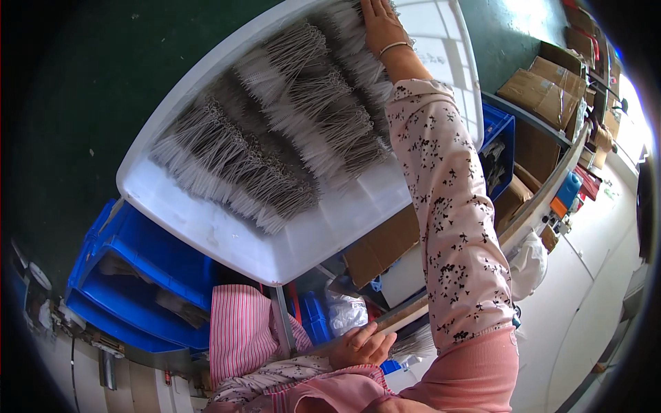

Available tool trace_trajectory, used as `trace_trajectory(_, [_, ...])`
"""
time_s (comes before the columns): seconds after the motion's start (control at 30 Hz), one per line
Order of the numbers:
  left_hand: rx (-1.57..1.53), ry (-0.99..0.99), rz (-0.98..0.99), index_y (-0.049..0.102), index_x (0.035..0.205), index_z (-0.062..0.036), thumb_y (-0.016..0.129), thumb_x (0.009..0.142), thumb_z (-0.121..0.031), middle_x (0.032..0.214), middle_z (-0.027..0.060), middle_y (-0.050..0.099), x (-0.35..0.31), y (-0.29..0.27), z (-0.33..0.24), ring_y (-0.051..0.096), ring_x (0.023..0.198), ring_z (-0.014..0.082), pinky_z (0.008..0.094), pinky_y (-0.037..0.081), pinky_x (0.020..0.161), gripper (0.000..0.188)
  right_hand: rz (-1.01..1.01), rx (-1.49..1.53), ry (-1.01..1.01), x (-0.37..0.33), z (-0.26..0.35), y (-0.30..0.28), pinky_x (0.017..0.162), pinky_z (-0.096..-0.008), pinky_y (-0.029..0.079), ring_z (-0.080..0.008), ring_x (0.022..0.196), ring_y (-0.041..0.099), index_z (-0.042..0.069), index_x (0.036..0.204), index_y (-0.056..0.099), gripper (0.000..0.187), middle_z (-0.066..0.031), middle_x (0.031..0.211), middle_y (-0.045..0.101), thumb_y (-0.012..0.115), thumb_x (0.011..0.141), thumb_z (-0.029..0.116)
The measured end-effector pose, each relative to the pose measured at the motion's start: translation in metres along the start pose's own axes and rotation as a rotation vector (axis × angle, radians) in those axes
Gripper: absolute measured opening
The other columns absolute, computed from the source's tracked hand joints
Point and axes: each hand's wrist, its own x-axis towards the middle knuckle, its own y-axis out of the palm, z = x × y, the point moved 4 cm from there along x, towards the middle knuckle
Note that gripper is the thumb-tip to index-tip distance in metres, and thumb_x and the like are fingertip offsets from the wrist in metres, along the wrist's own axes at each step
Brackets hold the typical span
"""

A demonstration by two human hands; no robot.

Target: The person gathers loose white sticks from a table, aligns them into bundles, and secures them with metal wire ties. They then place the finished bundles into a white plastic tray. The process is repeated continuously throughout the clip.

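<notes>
A large white plastic tub [289,258] holds rows of bundled thin brushes [234,162] with twisted wire stems, looped ends and pale bristles. My right hand [383,29], with a bracelet at the wrist, reaches to the tub's far side and lies over brushes there. Its fingers are stretched out; their tips are cut off by the picture's upper edge. Close to my body, my left hand [361,346] is curled beside a bench edge. What lies inside its fingers is hidden. Thin wire-like strands [416,342] show just right of it.
Stacked blue bins [148,237] stand left of the tub, and another blue bin [499,141] is at its right. Pink striped cloth [237,330] hangs by a metal frame. Cardboard boxes [544,93] are at the far right. A white bag [529,265] sits right of my forearm.
</notes>
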Motion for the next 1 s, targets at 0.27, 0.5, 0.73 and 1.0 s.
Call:
trace_trajectory(0.27, [0.059, 0.121, -0.014, 0.064, 0.107, -0.0121, 0.064, 0.076, -0.020, 0.103, 0.0020, 0.057, 0.003, -0.005, -0.001, 0.052, 0.104, 0.0221, 0.0356, 0.045, 0.082, 0.032, -0.168, 0.249, 0.085, -0.059, -0.063, -0.072, 0.108, -0.0405, 0.031, -0.0334, 0.127, 0.042, -0.001, 0.134, 0.039, 0.059, -0.0205, 0.138, 0.043, 0.058, 0.080, 0.010])
trace_trajectory(0.5, [0.139, 0.140, -0.067, 0.061, 0.104, -0.0113, 0.064, 0.074, -0.020, 0.101, 0.0049, 0.057, 0.009, 0.000, -0.011, 0.053, 0.104, 0.0255, 0.0385, 0.044, 0.083, 0.032, -0.130, 0.238, -0.044, -0.220, -0.036, -0.250, 0.097, -0.0419, 0.041, -0.0351, 0.104, 0.055, 0.003, 0.116, 0.056, 0.031, -0.0155, 0.117, 0.058, 0.059, 0.086, 0.011])
trace_trajectory(0.73, [0.265, 0.216, -0.108, 0.059, 0.107, -0.0081, 0.064, 0.073, -0.019, 0.099, 0.0098, 0.055, 0.001, 0.007, -0.022, 0.052, 0.096, 0.0300, 0.0406, 0.044, 0.084, 0.036, -0.200, 0.370, 0.100, -0.451, 0.027, -0.353, 0.097, -0.0449, 0.042, -0.0272, 0.094, 0.061, 0.006, 0.108, 0.060, 0.028, -0.0108, 0.099, 0.064, 0.064, 0.081, 0.009])
trace_trajectory(1.0, [0.348, 0.322, -0.200, 0.059, 0.099, -0.0081, 0.063, 0.075, -0.020, 0.088, 0.0086, 0.054, -0.007, 0.014, -0.020, 0.051, 0.086, 0.0287, 0.0400, 0.041, 0.081, 0.027, -0.199, 0.431, 0.103, -0.621, 0.096, -0.405, 0.096, -0.0447, 0.042, -0.0259, 0.093, 0.062, 0.004, 0.109, 0.058, 0.030, -0.0097, 0.100, 0.064, 0.065, 0.080, 0.008])
